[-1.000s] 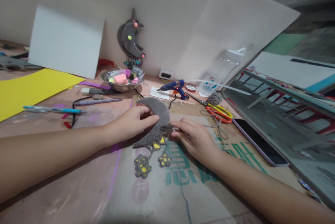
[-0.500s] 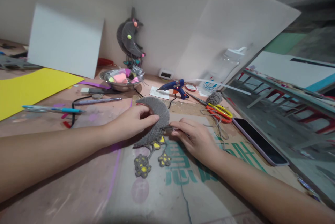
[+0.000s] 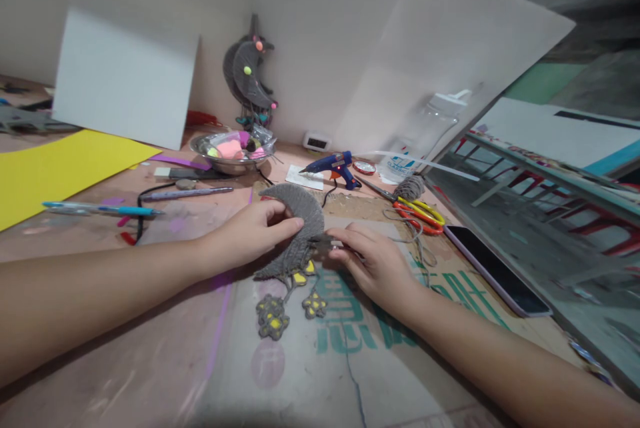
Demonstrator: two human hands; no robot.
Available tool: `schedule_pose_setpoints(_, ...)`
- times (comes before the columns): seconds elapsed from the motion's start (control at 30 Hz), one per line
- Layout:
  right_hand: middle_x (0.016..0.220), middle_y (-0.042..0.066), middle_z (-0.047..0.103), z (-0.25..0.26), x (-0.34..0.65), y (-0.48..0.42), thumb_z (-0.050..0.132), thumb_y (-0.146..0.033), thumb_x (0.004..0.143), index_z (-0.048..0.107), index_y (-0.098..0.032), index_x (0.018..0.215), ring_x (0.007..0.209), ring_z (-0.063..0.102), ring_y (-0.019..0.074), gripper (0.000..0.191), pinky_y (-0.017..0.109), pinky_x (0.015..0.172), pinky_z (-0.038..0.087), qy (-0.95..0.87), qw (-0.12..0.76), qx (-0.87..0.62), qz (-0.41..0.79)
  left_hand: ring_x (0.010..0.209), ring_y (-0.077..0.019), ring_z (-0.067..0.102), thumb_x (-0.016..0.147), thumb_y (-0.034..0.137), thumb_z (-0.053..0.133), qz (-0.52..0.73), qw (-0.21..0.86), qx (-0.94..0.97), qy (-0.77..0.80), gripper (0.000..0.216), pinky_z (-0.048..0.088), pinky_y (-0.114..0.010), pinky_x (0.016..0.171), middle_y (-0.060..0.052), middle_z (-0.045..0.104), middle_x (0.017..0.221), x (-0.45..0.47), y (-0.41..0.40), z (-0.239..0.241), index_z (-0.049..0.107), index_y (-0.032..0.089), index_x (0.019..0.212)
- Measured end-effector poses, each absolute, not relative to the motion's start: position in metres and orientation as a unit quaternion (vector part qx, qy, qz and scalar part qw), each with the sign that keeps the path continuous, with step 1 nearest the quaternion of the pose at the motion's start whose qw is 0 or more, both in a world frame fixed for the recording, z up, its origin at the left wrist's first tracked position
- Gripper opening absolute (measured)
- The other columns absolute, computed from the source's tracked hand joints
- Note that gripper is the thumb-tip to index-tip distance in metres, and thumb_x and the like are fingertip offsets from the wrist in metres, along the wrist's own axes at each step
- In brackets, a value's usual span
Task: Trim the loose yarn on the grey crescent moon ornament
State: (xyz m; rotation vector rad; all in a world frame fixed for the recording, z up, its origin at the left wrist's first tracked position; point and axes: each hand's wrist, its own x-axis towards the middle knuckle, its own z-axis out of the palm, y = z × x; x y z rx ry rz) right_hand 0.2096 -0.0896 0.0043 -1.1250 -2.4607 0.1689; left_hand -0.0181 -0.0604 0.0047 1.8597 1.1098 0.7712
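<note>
"So, where's the grey moon?"

"Between the two hands, above the cardboard on the table. The left hand pinches it at the inner curve, thumb on its face."

"And the right hand?"

"Just beside the outer edge, pinching a small dark tool, too blurred to name. Its tip is at that edge; I can't tell whether they touch."

"The flowers?"

"Near the moon's lower end, nearer the person."
</note>
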Motion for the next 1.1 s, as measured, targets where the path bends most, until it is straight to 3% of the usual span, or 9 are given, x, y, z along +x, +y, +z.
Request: schedule_pose_setpoints(1.1, 0.081, 0.003, 0.059, 0.0054, 0.2091, -0.0892, 0.046, -0.026, 0.092, 0.059, -0.019, 0.109, 0.072, 0.055, 0.0121, 0.023, 0.022, 0.066, 0.040, -0.886, 0.216, -0.404, 0.067, 0.056, -0.0134, 0.051, 0.082, 0.043, 0.048, 0.301, 0.417, 0.733, 0.444, 0.032, 0.036, -0.022, 0.049, 0.000, 0.053, 0.061, -0.0176, -0.0604, 0.0084, 0.053, 0.016, 0.066)
